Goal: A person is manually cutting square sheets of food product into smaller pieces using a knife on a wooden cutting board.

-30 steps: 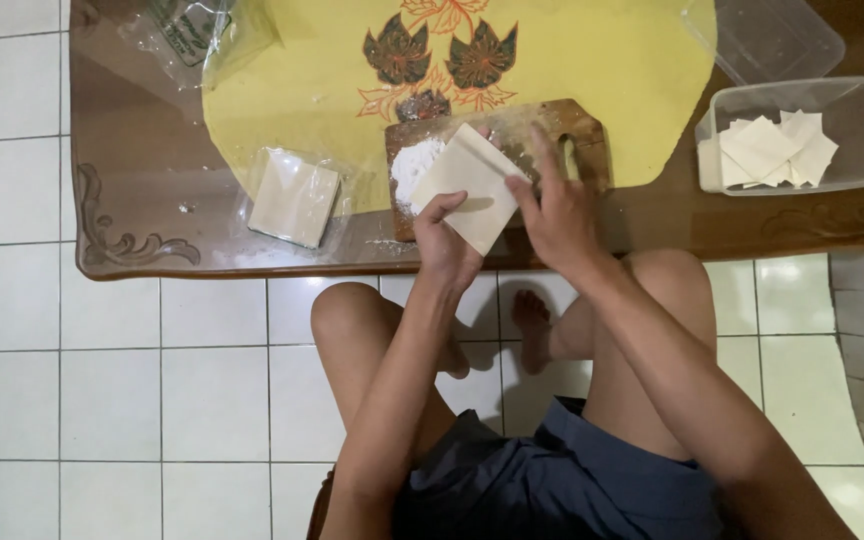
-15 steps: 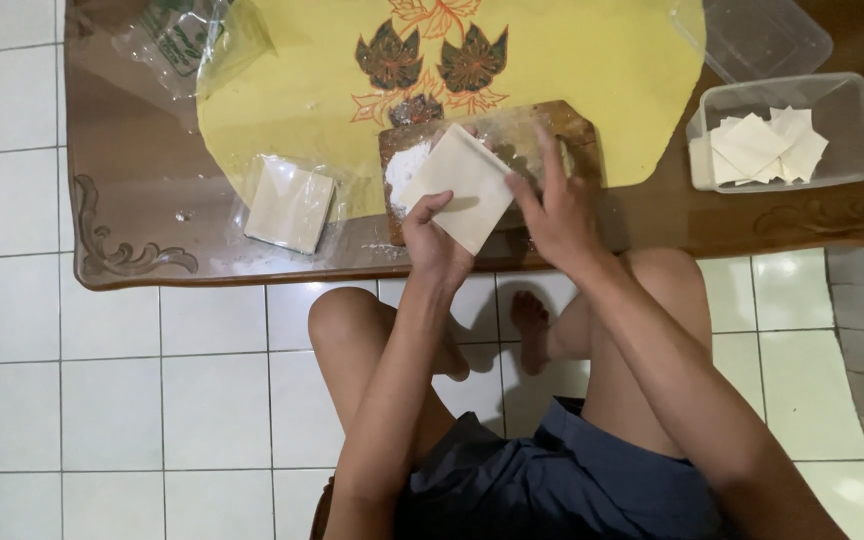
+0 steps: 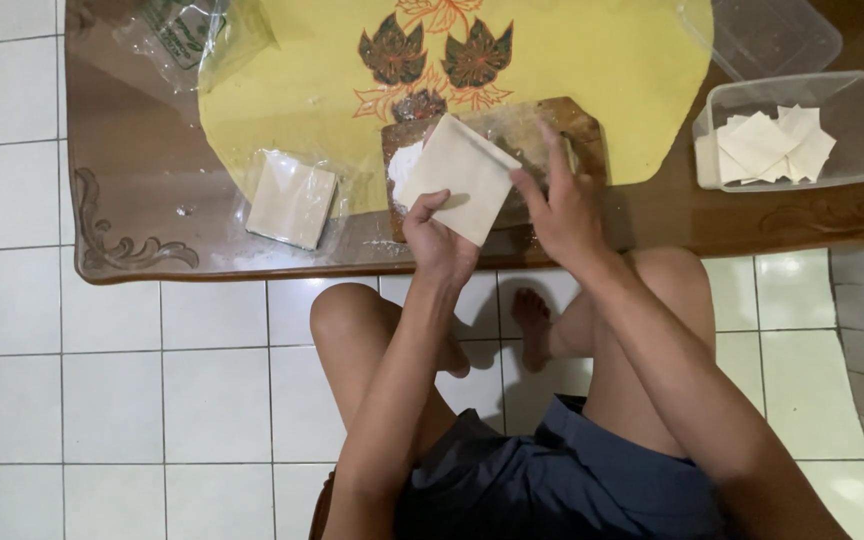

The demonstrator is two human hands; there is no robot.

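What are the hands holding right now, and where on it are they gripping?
Both hold a pale square wrapper sheet above the wooden board. The left hand pinches its lower edge; the right hand pinches its right corner.

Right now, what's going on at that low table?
A person sitting cross-legged on the tiled floor holds a pale square sheet of thin dough or wrapper over a wooden board. The left hand grips its lower edge and the right hand its right side. The board lies on a yellow patterned cloth on the wooden table. A stack of similar sheets in plastic wrap lies to the left, and a clear container at right holds more pale pieces.
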